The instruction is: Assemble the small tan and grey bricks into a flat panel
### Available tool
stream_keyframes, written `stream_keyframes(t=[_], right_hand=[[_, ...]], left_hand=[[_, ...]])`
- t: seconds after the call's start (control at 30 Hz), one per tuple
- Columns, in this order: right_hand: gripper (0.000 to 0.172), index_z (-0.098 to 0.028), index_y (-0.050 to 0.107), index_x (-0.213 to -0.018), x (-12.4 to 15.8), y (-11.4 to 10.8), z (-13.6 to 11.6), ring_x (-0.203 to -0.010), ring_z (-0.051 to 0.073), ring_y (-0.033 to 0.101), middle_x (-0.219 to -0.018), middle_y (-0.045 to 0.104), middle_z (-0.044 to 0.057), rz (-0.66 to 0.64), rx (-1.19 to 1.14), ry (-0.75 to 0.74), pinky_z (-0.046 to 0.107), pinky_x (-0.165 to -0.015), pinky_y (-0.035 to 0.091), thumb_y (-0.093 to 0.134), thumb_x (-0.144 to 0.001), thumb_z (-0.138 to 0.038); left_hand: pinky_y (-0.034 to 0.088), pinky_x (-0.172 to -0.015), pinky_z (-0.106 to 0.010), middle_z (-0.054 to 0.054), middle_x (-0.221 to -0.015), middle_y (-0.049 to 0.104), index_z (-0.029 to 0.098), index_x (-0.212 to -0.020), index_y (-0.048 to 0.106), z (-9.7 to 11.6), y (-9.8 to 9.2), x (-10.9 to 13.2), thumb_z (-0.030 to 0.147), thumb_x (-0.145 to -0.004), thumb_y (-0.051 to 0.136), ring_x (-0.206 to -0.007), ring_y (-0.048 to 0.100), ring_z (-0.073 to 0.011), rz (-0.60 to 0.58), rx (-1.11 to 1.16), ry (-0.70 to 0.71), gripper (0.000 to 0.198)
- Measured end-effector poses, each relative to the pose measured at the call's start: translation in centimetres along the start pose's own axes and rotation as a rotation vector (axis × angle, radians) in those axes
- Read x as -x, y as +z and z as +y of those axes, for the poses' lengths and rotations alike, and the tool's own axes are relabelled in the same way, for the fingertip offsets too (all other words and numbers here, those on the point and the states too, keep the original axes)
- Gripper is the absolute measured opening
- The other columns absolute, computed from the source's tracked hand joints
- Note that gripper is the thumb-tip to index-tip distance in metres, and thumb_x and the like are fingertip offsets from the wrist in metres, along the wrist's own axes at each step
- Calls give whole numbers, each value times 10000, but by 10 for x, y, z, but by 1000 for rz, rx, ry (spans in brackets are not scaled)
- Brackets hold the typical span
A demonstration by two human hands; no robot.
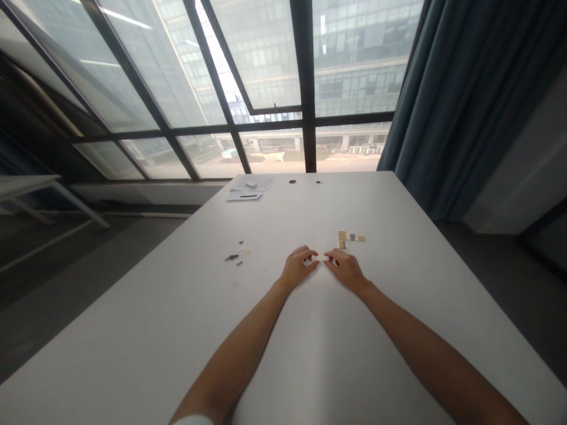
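Note:
My left hand [299, 267] and my right hand [348, 268] meet low over the white table [283, 215], thumbs and forefingers bent in a pinch. Between their fingertips is a small pale piece [322, 257], too small to tell its kind. Just beyond my right hand lie flat tan pieces [342, 235] with a grey piece [352, 237] beside them. A small tan and grey piece [342, 244] sits close to my right knuckles. Left of my left hand are several small dark pieces [231, 258] and some pale yellow bits [245, 252].
Papers [245, 193] with a small white object [251, 185] lie at the table's far left corner. A dark round object [292, 182] and a small black-and-white item [319, 182] are near the far edge. Windows stand beyond, and a blue curtain [460, 106] hangs at right.

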State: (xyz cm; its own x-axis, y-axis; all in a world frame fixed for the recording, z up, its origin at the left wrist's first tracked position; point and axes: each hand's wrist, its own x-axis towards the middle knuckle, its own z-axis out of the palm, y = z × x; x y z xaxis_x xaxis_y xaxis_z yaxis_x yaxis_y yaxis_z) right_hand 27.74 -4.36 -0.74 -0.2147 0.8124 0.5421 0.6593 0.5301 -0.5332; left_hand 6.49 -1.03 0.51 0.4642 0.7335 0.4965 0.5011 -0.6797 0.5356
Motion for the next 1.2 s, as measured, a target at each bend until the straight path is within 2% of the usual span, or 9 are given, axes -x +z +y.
stream_keyframes(t=[1.2], right_hand=[[171,-212,705,-1042,1,0,0,-761,167,628,-850,684,29,2,7,12,266,-729,474,612,-900,-187]], left_hand=[[433,-697,-240,1,-790,578,202,-980,705,2,1,0,224,-840,701,-732,530,-129,1,13,-16,142]])
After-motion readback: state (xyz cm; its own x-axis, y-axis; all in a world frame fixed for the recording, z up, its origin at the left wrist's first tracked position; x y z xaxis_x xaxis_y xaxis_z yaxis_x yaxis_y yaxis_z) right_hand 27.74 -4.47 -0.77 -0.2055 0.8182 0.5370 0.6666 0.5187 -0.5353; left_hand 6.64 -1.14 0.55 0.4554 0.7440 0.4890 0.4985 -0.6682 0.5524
